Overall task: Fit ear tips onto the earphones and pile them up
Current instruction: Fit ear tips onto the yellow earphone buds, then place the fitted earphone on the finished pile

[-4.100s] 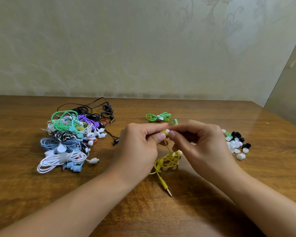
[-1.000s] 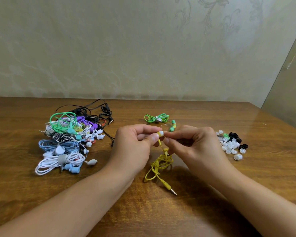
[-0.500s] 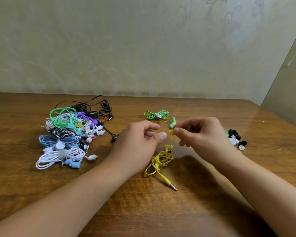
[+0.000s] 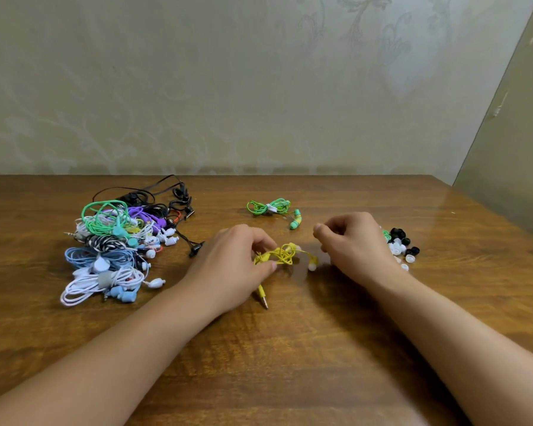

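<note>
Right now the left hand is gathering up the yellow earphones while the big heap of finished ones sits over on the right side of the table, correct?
Not quite. The head view shows the heap of earphones on the left side of the table. The left hand does grip the yellow earphones.

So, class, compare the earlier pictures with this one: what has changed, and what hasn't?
The hands have parted. The left hand has come down and grips the yellow earphones at the table; the right hand has let go and drawn right, holding nothing visible. The earphone pile, green earphones and loose ear tips stayed put.
</note>
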